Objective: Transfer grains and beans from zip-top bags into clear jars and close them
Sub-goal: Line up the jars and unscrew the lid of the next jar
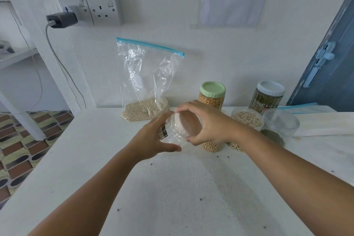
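The empty clear jar is held tilted above the white table, between both hands. The left hand grasps its body from seven o'clock; the right hand curls round its white lid from three o'clock. A zip-top bag of grain stands at eleven o'clock.

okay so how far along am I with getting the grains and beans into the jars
Done: the green-lidded jar and the white-lidded jar stand filled and closed. In hand: your left hand holds an empty clear jar while your right hand grips its white lid. Left: the zip-top bag of pale grain, plus lids for the open jars.
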